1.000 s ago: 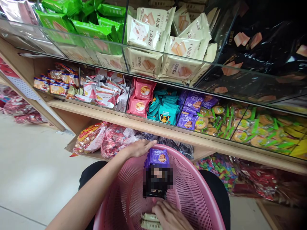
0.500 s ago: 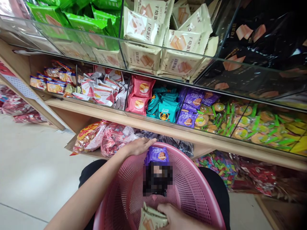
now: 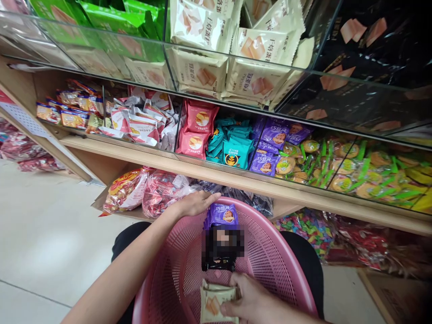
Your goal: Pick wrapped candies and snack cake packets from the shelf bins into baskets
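Observation:
A pink perforated plastic basket (image 3: 280, 265) stands between my knees. My left hand (image 3: 194, 203) is closed over its far left rim, its fingertips partly hidden. My right hand (image 3: 253, 297) reaches into the near side and grips a couple of cream snack packets (image 3: 216, 306) by their right edge, thumb on the front. Farther in, a row of purple cookie packets (image 3: 222, 215) stands against the basket's far wall. Right before them are black packets (image 3: 218, 263), partly blurred out.
Clear-fronted bins above hold green packets (image 3: 114, 18), cream packets (image 3: 199, 27) and black packets (image 3: 364, 58). A lower shelf holds red packets (image 3: 199, 118), teal packets (image 3: 236, 150) and wrapped round biscuits (image 3: 286, 165). Bagged sweets (image 3: 124, 191) lie beneath, close behind the basket.
My right hand and the cream packets have moved slightly up and towards the black packets, with the packets' front more upright. My left hand stays on the rim. The view has shifted slightly.

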`<action>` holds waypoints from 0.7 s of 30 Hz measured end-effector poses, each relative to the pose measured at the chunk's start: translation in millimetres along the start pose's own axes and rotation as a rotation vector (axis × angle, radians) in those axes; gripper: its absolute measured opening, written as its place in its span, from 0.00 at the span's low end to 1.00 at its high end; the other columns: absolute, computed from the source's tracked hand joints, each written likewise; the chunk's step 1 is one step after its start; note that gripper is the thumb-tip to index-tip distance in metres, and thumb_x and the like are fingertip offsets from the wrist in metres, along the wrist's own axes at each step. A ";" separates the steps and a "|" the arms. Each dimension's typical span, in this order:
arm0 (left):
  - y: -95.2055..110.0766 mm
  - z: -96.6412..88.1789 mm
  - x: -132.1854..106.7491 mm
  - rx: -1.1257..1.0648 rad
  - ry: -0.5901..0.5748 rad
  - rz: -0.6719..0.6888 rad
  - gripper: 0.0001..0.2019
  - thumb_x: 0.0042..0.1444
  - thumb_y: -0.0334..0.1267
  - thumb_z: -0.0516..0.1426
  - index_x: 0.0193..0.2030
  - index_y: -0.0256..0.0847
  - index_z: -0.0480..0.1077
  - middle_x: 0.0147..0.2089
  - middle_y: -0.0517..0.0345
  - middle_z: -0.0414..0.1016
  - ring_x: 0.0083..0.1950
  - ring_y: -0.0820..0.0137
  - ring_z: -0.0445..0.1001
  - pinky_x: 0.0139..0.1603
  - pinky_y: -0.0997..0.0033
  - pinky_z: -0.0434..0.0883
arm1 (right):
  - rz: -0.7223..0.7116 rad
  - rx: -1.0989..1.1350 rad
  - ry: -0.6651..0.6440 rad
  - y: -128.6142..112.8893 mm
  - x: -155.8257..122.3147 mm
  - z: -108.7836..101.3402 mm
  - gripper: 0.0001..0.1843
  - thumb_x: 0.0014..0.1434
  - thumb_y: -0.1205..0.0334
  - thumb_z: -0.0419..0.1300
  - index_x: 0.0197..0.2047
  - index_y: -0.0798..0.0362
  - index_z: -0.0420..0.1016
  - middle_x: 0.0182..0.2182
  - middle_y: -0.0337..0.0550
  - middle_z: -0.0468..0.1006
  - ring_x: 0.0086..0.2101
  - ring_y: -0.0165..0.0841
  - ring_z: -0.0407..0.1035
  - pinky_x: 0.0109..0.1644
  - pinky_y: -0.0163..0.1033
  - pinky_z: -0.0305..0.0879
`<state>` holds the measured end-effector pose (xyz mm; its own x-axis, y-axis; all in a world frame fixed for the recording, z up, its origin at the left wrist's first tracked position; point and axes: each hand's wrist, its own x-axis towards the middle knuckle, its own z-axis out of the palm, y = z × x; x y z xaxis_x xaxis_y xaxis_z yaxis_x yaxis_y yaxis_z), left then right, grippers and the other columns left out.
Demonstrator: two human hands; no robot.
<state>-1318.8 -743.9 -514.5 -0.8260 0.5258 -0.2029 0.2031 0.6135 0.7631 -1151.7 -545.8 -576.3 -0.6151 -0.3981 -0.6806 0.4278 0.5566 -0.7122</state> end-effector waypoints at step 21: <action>1.6 -0.4 0.9 0.084 -0.035 -0.001 0.31 0.59 0.64 0.37 0.31 0.41 0.68 0.38 0.51 0.77 0.41 0.62 0.73 0.42 0.68 0.65 | -0.147 -0.940 0.199 8.0 -23.4 12.0 0.26 0.53 0.56 0.61 0.54 0.55 0.73 0.43 0.58 0.80 0.39 0.52 0.76 0.42 0.54 0.73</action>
<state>-1319.4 -742.7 -513.3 -0.8080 0.5442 -0.2260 0.2468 0.6608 0.7088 -1126.0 -540.7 -568.2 -0.7577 -0.4279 -0.4927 -0.3127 0.9008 -0.3013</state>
